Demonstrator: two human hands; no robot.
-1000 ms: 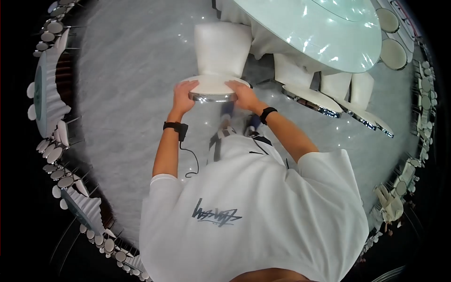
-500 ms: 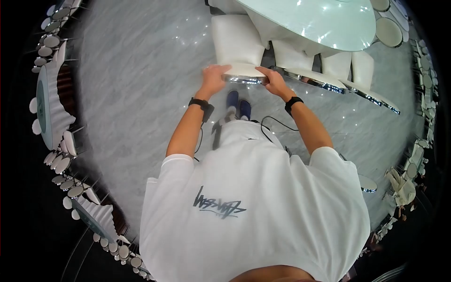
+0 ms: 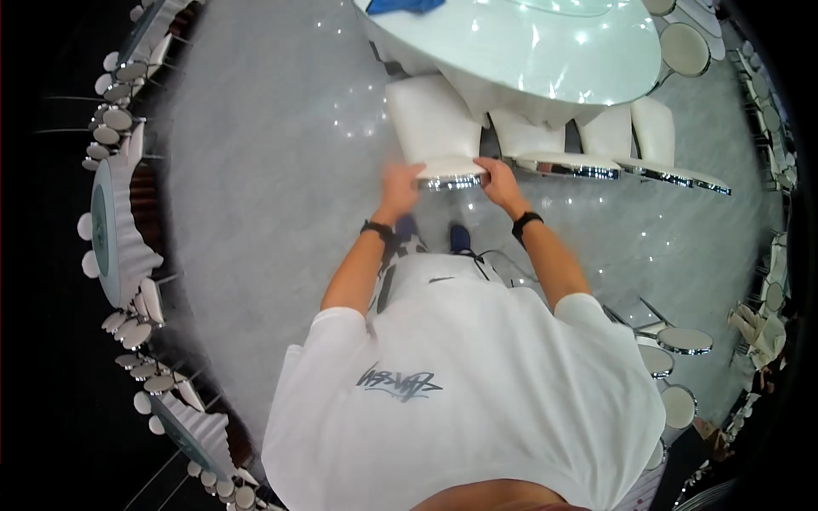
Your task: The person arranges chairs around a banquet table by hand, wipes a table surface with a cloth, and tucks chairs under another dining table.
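Note:
A white padded chair [image 3: 434, 119] with a chrome-edged backrest stands before me, its seat against the draped edge of a round table [image 3: 511, 64]. My left hand [image 3: 400, 187], a little blurred, grips the left side of the backrest. On its right side, my right hand [image 3: 502, 184] is closed round the edge, thumb along the top. Right of this chair, more white chairs [image 3: 562, 162] stand in a row along the table, their chrome rims towards me.
A blue cloth [image 3: 405, 5] lies on the glossy tabletop. Grey marble-like floor [image 3: 273, 213] spreads around me. Several chairs [image 3: 684, 341] stand behind me on the right. Far left are other draped tables [image 3: 104, 230] with chairs. A cable [image 3: 511, 264] hangs by my waist.
Table and chairs sit lower in view, and the blue cloth has come into sight. My feet have moved apart. Both hands remain on the same chair's backrest.

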